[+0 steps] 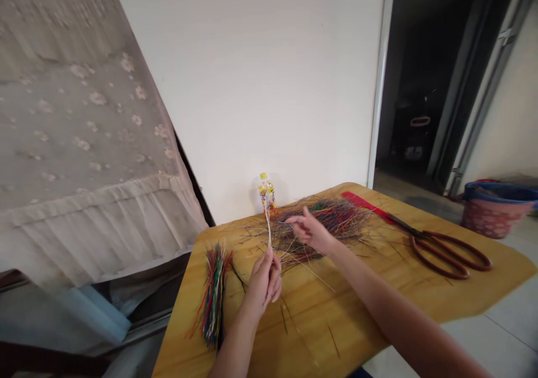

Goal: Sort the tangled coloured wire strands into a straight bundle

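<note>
Yellow wood-grain table (332, 305) against a white wall. Left hand (264, 284) pinches pale strands (268, 227) upright above the table. Right hand (311, 231) open, fingers spread, just over a heap of multicoloured fibres (323, 221). Coloured bundle (214, 294) lies near left hand. Yellow-capped bottle (266, 190): label unreadable. Red-handled scissors (445, 253) lie right.

No words to call here: the label on the small bottle (266, 194), top middle of the frame, is just a yellow blur, too small to read a thing.
</note>
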Tool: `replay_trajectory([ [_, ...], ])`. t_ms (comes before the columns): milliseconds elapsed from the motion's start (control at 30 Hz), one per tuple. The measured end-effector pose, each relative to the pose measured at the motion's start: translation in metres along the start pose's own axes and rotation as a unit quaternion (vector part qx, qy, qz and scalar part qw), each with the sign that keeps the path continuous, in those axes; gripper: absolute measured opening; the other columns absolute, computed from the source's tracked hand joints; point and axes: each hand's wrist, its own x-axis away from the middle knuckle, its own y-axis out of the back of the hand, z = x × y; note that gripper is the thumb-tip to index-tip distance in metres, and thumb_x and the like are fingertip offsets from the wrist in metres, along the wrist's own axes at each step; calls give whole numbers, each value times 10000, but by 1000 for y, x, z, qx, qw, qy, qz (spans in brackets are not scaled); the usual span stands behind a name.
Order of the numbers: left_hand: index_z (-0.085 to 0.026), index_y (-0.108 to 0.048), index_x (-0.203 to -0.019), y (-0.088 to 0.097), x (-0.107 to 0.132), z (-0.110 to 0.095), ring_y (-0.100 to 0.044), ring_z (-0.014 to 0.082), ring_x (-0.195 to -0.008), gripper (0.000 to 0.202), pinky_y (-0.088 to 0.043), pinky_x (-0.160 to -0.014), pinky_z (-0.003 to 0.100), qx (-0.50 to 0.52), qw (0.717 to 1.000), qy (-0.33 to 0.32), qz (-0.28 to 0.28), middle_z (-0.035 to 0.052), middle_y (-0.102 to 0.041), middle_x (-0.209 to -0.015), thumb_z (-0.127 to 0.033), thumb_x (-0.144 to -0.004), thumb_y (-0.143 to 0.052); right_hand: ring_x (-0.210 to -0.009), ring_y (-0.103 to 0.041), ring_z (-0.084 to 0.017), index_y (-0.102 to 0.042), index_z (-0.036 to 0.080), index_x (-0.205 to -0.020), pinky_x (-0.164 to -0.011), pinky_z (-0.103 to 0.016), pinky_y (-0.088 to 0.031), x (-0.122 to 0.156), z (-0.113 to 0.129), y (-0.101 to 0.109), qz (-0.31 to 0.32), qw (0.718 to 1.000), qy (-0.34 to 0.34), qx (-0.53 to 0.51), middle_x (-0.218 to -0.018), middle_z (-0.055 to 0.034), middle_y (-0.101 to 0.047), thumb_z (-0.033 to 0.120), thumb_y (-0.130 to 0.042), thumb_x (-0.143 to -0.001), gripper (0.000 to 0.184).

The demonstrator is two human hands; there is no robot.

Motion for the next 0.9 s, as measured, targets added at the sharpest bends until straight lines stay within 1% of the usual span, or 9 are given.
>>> replay_trajectory([
  [33,-208,-448,-619,1,-1,0,-132,41,-192,486,-209,-224,155,3,1000,-2,-1,-134,-254,-256,-676,-715,-539,-389,-155,-65,-590,172,-842,-376,-207,-138,1,-2,-15,57,998,-22,30,-492,91,-292,687,-382,-809,557],
  [100,-206,-452,-618,3,-1,0,-129,41,-193,496,-240,-237,165,-10,1000,-7,3,-134,-254,-252,-686,-719,-523,-395,-193,-57,-601,167,-865,-388,-203,-145,5,-5,-40,118,989,-32,88,-499,89,-333,642,-469,-798,497],
  [200,-185,-504,-678,2,0,1,-249,60,-199,499,-281,-276,182,-74,997,-4,22,-92,-389,-275,-678,-750,-484,-399,-312,-70,-582,173,-766,-408,-203,-220,15,-4,-59,120,980,-3,159,-455,79,-387,601,-472,-819,445],
  [367,-175,-572,-747,-9,6,2,-547,145,-369,486,-384,-407,238,-125,986,48,99,32,-635,-474,-647,-776,-464,-448,-350,-85,-502,183,-619,-440,-215,-281,24,6,-48,9,963,70,259,-498,56,-397,582,-427,-845,465],
  [567,-156,-561,-696,-18,6,14,-594,178,-413,563,-419,-450,270,-112,984,75,118,63,-648,-507,-711,-714,-466,-435,-268,-94,-452,200,-593,-425,-231,-226,23,11,-20,-129,950,110,261,-477,67,-303,627,-434,-816,482],
  [667,-151,-560,-683,-14,4,22,-605,173,-433,574,-435,-458,265,-136,979,87,125,69,-647,-523,-717,-703,-467,-430,-291,-102,-462,205,-608,-429,-236,-239,29,21,-9,-209,929,137,274,-474,61,-323,619,-438,-821,466],
  [733,-160,-560,-665,-8,2,24,-587,155,-412,531,-427,-439,248,-189,975,73,88,48,-633,-502,-681,-731,-474,-448,-337,-109,-483,201,-621,-454,-237,-269,37,32,-6,-235,901,155,330,-485,46,-363,571,-419,-859,445],
  [800,-174,-548,-618,-1,-1,23,-549,136,-371,476,-414,-411,232,-248,968,36,10,13,-589,-443,-622,-766,-486,-469,-378,-116,-497,199,-629,-486,-240,-294,48,42,-8,-233,869,173,400,-495,33,-401,516,-391,-895,427],
  [900,-189,-535,-562,9,-5,16,-516,129,-351,425,-410,-398,229,-273,956,-27,-108,-10,-543,-401,-526,-816,-483,-496,-418,-125,-504,198,-639,-521,-250,-302,61,42,-20,-155,835,171,499,-534,11,-466,435,-381,-918,386],
])
